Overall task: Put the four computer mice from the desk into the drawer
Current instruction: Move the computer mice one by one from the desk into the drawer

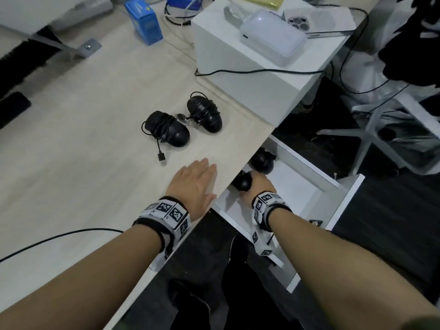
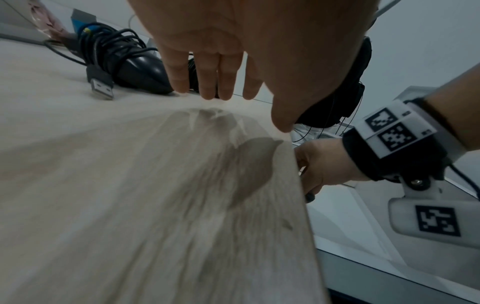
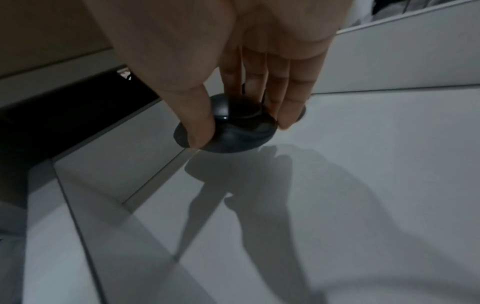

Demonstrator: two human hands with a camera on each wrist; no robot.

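Note:
Two black mice with cables wound round them lie on the pale desk (image 1: 71, 163): one on the left (image 1: 170, 129) (image 2: 135, 67), one to its right (image 1: 206, 113). My left hand (image 1: 195, 184) (image 2: 221, 88) hovers flat over the desk near its edge, fingers straight, holding nothing. Below the desk the white drawer (image 1: 316, 198) (image 3: 363, 164) stands pulled out. My right hand (image 1: 258, 186) (image 3: 241, 125) holds a third black mouse (image 1: 242, 181) (image 3: 233, 131) between thumb and fingers just above the drawer floor. A fourth mouse (image 1: 262, 161) lies deeper in the drawer.
A white box (image 1: 250, 75) stands on the desk's far right with a white case (image 1: 271, 36) and a phone (image 1: 316, 21) on top. A blue carton (image 1: 145, 22) stands at the back. A black cable (image 1: 59, 236) crosses the near desk. A chair base (image 1: 381, 125) stands beyond the drawer.

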